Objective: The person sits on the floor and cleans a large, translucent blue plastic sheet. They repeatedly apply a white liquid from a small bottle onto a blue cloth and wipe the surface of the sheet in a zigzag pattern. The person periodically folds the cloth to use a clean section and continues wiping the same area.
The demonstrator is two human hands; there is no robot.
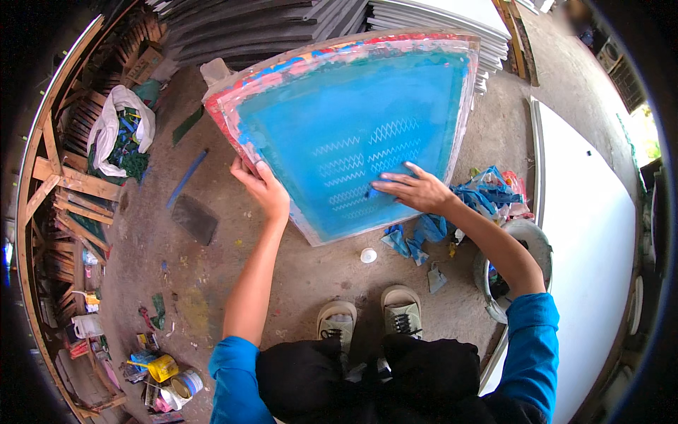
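Note:
A screen-printing frame (304, 148) with blue mesh is held up tilted in front of me. Its border is smeared with red, pink, yellow and blue paint, and rows of pale zigzag lines cross the middle of the mesh. My left hand (263, 187) is closed on the frame's left edge, thumb on the face and fingers behind. Against the lower right of the mesh lies my right hand (417, 189), its fingers pressing a small blue rag (374, 191) over the zigzag lines. Most of that rag is hidden under the fingers.
Stacked boards (261, 28) stand beyond the frame. To the right are a grey bucket (544, 247), crumpled blue rags (431, 230) and a large white panel (590, 212). A white bag (113, 134), paint tins (187, 385) and a wooden rack (78, 184) line the left.

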